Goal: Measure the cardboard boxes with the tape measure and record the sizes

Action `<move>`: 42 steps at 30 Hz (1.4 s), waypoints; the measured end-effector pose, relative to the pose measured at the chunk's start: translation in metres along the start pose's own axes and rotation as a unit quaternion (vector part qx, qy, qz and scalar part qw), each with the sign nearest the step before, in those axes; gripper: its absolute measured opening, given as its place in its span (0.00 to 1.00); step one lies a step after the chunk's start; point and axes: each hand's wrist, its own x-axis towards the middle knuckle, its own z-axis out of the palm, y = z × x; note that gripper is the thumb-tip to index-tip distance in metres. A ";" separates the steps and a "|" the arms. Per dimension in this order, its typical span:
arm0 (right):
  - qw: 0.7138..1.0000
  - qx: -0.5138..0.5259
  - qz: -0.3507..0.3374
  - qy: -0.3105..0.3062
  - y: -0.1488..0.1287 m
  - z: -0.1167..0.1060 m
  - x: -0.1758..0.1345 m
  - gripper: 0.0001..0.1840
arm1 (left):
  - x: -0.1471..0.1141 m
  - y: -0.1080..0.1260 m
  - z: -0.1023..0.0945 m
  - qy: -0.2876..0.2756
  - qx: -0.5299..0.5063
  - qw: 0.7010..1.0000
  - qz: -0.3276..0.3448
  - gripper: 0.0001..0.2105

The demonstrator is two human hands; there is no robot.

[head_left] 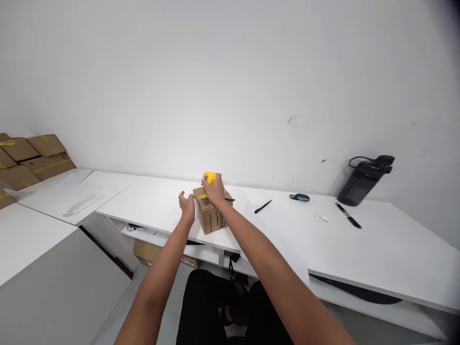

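Observation:
A small brown cardboard box with dark print stands near the front edge of the white table, a yellow strip running over its top. My right hand is above the box, closed around a roll of yellow tape. A thin dark object, whose kind I cannot make out, pokes out beside that hand over the box top. At the box's left side is my left hand, fingers apart and partly bent, with nothing visible in it. Whether it touches the box I cannot tell.
On the table to the right lie a black pen, a small blue-black object, a white ring-like piece and a dark marker-like stick. A dark bottle leans against the wall. Cardboard boxes are stacked far left.

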 end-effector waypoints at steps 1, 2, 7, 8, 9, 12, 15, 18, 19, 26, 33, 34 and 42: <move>1.000 -0.009 0.001 0.006 0.001 0.000 0.002 0.23 | 0.012 0.006 0.000 0.011 0.003 1.000 -0.011 0.23; 1.000 -0.020 -0.005 0.009 0.002 0.002 0.003 0.23 | 0.022 0.012 0.001 0.015 0.004 1.000 -0.019 0.20; 0.996 -0.065 -0.049 -0.041 0.005 0.011 0.007 0.24 | 0.045 0.016 0.021 -0.039 0.002 0.998 -0.056 0.05; 0.995 -0.070 -0.050 -0.053 0.005 0.012 0.008 0.24 | 0.045 0.014 0.024 -0.048 0.001 0.997 -0.068 0.06; 0.994 -0.076 -0.053 -0.064 0.005 0.012 0.008 0.23 | 0.043 0.011 0.025 -0.055 -0.001 0.995 -0.079 0.08; 0.990 -0.096 -0.061 -0.083 0.002 0.013 0.009 0.22 | 0.039 0.006 0.025 -0.073 -0.007 0.993 -0.096 0.13; 0.989 -0.106 -0.057 -0.088 0.000 0.012 0.008 0.22 | 0.037 0.005 0.022 -0.087 -0.011 0.991 -0.099 0.20; 0.989 -0.107 -0.054 -0.087 0.000 0.011 0.008 0.24 | 0.038 0.005 0.022 -0.090 -0.026 0.992 -0.087 0.25; 0.989 -0.108 -0.056 -0.087 0.000 0.011 0.008 0.24 | 0.039 0.005 0.022 -0.092 -0.032 0.992 -0.084 0.26; 0.986 -0.112 -0.074 -0.094 -0.001 0.014 0.009 0.24 | 0.043 0.000 0.021 -0.095 -0.039 0.989 -0.107 0.28; 0.986 -0.128 -0.031 -0.105 -0.009 0.015 0.011 0.23 | 0.040 0.005 0.021 -0.092 -0.025 0.987 -0.132 0.31; 0.985 -0.135 -0.031 -0.105 -0.010 0.016 0.011 0.22 | 0.040 0.006 0.021 -0.089 -0.023 0.987 -0.135 0.30; 0.976 -0.164 -0.096 -0.110 -0.007 0.015 0.008 0.20 | 0.037 0.008 0.023 -0.074 -0.024 0.988 -0.135 0.25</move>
